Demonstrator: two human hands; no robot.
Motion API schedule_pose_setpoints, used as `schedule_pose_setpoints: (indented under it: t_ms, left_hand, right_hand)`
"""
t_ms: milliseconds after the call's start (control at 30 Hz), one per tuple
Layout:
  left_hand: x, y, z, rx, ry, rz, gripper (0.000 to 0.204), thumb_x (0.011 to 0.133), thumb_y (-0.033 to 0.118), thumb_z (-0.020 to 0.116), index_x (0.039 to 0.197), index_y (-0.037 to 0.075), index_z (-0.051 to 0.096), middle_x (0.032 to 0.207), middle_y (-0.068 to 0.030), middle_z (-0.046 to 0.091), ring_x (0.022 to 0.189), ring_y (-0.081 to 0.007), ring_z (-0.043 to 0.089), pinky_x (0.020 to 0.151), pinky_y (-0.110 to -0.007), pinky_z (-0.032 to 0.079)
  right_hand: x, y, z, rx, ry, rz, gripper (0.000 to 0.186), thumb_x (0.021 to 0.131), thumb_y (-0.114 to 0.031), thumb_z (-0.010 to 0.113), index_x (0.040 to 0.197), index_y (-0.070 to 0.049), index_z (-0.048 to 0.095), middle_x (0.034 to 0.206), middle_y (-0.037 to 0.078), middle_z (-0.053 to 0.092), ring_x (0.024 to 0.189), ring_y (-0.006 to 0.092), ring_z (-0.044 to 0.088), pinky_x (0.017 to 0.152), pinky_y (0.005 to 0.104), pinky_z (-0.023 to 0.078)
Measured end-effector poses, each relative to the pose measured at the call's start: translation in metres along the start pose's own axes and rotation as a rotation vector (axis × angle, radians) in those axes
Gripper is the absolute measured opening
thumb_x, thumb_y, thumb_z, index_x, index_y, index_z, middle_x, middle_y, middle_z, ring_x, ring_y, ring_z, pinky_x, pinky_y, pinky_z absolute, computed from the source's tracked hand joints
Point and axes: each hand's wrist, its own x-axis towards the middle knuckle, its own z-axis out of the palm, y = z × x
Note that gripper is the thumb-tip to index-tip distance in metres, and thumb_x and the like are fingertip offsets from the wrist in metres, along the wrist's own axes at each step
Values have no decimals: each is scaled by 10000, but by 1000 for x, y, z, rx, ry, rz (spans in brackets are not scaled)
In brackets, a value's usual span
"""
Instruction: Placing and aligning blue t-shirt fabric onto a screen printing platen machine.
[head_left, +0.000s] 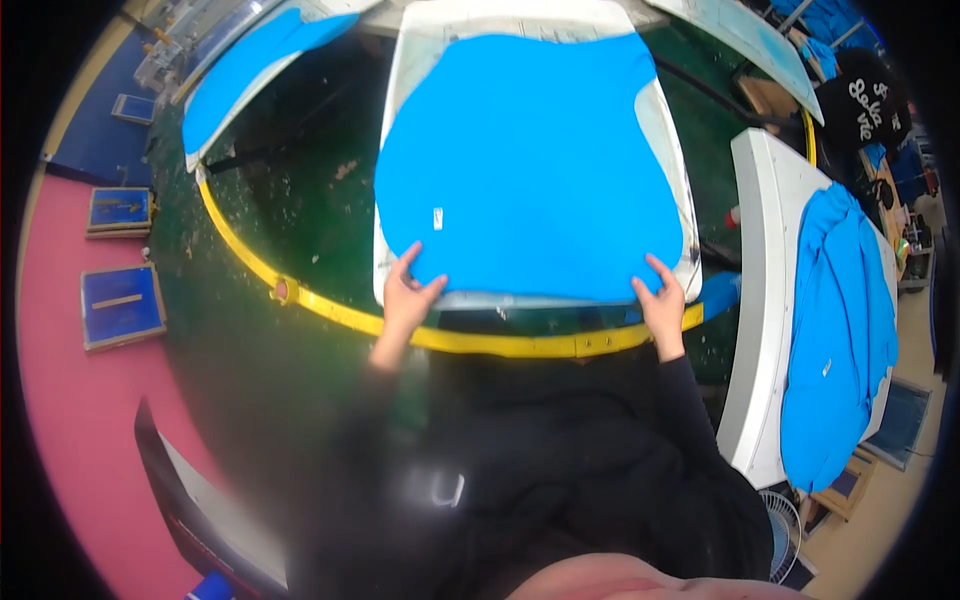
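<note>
Bright blue cloth (pixel 530 150), pretty smooth; left hand (pixel 402 300) and right hand (pixel 665 305) at its edge, fingers (pixel 659 268) spread wide, nothing gripped

Taking the cloth (pixel 530 165) as the dial, the way over its flat top lies open right up to 12 o'clock, and a wide gap over the floor (pixel 315 205) lets a reach through at 9. The yellow rail (pixel 485 344) bars 6 and curves towards 9; the side board (pixel 752 300) blocks 4, with further boards at 10 (pixel 193 162) and 2 (pixel 745 45).
</note>
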Motion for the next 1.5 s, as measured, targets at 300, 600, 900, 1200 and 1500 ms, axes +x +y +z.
schedule_pose_setpoints:
  t_ms: [300,600,900,1200,1500]
  left_hand:
    - [-12,14,0,107,14,6,714,762,-37,683,1361,-66,297,1218,-203,454,577,-153,617,452,-215,480]
    - [29,61,34,1015,123,566,825,723,198,742,1375,-10,280,1358,-261,328,1231,-357,376,993,-446,340]
    - [262,47,64,1141,-274,825,734,870,594,411,1430,141,273,1503,-103,211,1384,-322,176,1068,-593,139]
    - [270,38,20,1123,47,800,728,883,514,469,1431,86,253,1508,-120,187,1398,-301,132,1056,-620,71]
    - [166,15,-5,1129,244,321,680,919,520,405,1429,95,258,1487,-143,236,1367,-332,204,1031,-620,159]
  right_hand:
    - [-4,-13,-7,304,-56,211,533,776,-18,686,1275,-13,500,951,60,557,546,55,506,458,208,463]
    - [-5,-6,-10,-416,195,-280,469,775,-187,700,1201,-62,553,1132,175,477,1039,332,496,877,360,413]
    - [-18,-30,-35,-281,201,-160,364,875,-78,552,1237,-47,527,1149,115,456,972,179,492,741,249,421]
    - [-58,-58,-124,-404,314,-177,202,860,-14,544,1046,-4,623,965,133,566,878,245,577,760,291,443]
    - [-89,-41,-252,-885,600,-256,112,778,-77,635,885,-49,656,831,74,612,760,258,560,698,353,453]
